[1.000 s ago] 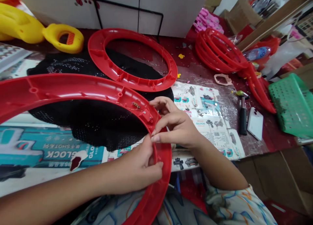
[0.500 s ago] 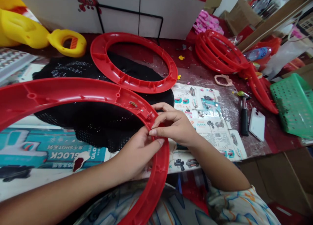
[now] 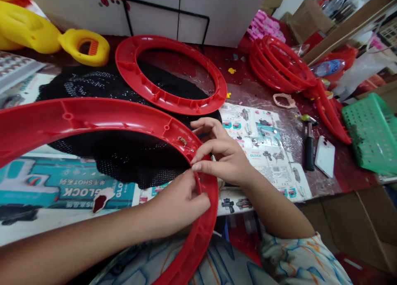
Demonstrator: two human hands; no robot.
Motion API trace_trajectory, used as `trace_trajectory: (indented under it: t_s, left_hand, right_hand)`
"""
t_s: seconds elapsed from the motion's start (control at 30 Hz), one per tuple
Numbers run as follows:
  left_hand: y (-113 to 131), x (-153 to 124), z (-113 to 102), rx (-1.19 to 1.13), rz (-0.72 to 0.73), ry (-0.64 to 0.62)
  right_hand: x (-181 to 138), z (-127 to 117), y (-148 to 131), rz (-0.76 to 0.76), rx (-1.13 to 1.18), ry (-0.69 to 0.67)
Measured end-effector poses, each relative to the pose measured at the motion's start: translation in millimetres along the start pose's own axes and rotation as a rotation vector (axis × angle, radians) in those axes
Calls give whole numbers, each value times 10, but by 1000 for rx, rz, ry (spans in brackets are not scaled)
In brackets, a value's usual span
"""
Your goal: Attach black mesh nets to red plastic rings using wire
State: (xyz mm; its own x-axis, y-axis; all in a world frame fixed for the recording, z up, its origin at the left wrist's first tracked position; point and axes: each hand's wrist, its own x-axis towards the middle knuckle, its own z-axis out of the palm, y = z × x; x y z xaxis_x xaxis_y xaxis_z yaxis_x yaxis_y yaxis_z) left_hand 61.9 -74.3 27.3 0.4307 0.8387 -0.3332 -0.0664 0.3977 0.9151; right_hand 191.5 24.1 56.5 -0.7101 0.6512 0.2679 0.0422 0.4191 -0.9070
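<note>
A large red plastic ring (image 3: 118,113) stretches from the left edge to my lap, its ribbed hollow side up. My left hand (image 3: 182,198) grips its inner edge, fingers curled under the rim and thumb lying over the band. At that same edge my right hand (image 3: 225,157) has thumb and index finger pinched together, the other fingers loosely bent. Whatever is between those fingertips is too small to make out. Just beyond them, a small brownish part with thin wire (image 3: 182,141) sits inside the ring's channel. Black mesh cloth (image 3: 139,153) lies beneath.
Behind lies a second red ring (image 3: 189,105), with a yellow duck-shaped piece (image 3: 102,55) to its left. Stacked red rings (image 3: 263,74), a black-handled hammer (image 3: 309,153), a white phone (image 3: 325,157) and a green basket (image 3: 369,132) are on the right. Printed cardboard (image 3: 263,153) covers the table.
The large ring has shifted and turned slightly, carrying the small wired part to the right and down. My right hand's rear fingers have lifted and spread a little. My left hand stays on the rim.
</note>
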Motion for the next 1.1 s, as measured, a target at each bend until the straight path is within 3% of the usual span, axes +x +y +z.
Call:
trace_trajectory:
  t_s: [0.3,0.43,0.6,0.67,0.9,1.1]
  left_hand:
    - [8,-22,-19,38,-28,-14]
    - [59,-74,43,-182,-31,-54]
    - [102,-5,180,-391,56,288]
    - [101,54,182,-366,102,336]
    - [185,54,62,-268,132,232]
    - [290,-31,29,-180,114,49]
  right_hand:
    - [12,-22,89,132,165,-41]
    - [-8,-8,112,121,166,42]
    - [-45,26,122,127,201,109]
    - [-61,40,105,131,207,144]
    - [-95,52,-62,-8,56,175]
    - [-138,-40,-166,-88,-13,142]
